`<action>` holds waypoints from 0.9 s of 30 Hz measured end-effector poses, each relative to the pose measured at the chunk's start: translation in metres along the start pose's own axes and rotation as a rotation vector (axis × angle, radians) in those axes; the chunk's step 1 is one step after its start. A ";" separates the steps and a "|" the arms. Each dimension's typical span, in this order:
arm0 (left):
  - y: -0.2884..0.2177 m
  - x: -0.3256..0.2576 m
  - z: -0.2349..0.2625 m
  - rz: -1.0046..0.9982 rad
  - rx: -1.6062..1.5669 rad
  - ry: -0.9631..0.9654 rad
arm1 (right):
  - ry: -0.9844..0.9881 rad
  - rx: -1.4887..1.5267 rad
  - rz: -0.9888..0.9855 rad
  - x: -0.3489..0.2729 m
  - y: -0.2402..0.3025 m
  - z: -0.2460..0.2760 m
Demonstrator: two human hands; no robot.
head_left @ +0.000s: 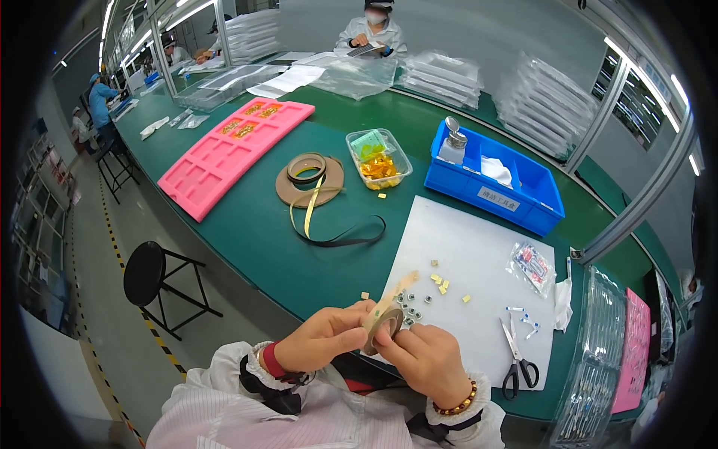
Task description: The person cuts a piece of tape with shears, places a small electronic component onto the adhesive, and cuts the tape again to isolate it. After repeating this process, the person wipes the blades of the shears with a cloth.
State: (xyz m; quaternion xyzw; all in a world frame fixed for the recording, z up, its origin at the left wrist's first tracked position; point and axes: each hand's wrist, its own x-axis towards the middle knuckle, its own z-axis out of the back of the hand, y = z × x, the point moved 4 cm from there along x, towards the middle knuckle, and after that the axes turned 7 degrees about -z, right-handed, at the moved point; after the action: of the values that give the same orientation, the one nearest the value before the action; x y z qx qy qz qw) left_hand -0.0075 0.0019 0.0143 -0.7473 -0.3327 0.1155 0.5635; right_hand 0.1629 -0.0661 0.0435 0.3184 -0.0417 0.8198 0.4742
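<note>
A small roll of tan tape (369,342) is held between my two hands over the near edge of the white mat (479,232). My left hand (323,338) pinches the roll's left side. My right hand (428,361) grips it from the right, with fingers at its core. A loose strip of tape (402,287) runs up and away from the roll over the mat. Just beyond lie several small metal parts (411,313) and small pale-yellow pieces (441,283). Black-handled scissors (514,359) rest partly opened to the right of my right hand.
Left stands a pink tray (217,161) with gold pieces in some pockets. Behind are a larger tape reel (286,185), a clear tub (404,161) and a blue divided box (479,193). Clear trays (598,329) border the right; a co-worker (372,34) sits opposite.
</note>
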 end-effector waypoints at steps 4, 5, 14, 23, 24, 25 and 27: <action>-0.013 0.004 -0.005 -0.218 0.312 0.062 | -0.021 0.146 -0.110 -0.001 0.004 -0.003; -0.016 0.005 -0.007 -0.240 0.310 0.084 | -0.033 0.222 -0.120 -0.003 0.003 -0.005; -0.015 0.006 -0.004 -0.171 0.331 0.119 | 0.060 0.167 -0.126 -0.009 0.002 -0.007; -0.004 0.004 0.002 0.055 0.112 0.059 | 0.183 -0.006 0.012 -0.014 0.001 -0.013; -0.007 0.002 0.000 0.141 0.155 0.006 | 0.201 0.014 0.024 -0.015 0.001 -0.015; -0.009 0.001 -0.001 0.226 0.198 -0.047 | 0.205 0.016 0.021 -0.016 0.001 -0.014; -0.028 -0.003 0.016 0.077 0.384 -0.124 | 0.232 0.194 -0.076 -0.016 0.001 -0.011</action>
State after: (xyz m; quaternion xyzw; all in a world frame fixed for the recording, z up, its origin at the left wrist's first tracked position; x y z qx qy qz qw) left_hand -0.0289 0.0161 0.0342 -0.6297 -0.3097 0.2443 0.6692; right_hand 0.1620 -0.0748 0.0262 0.2674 0.1050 0.8326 0.4736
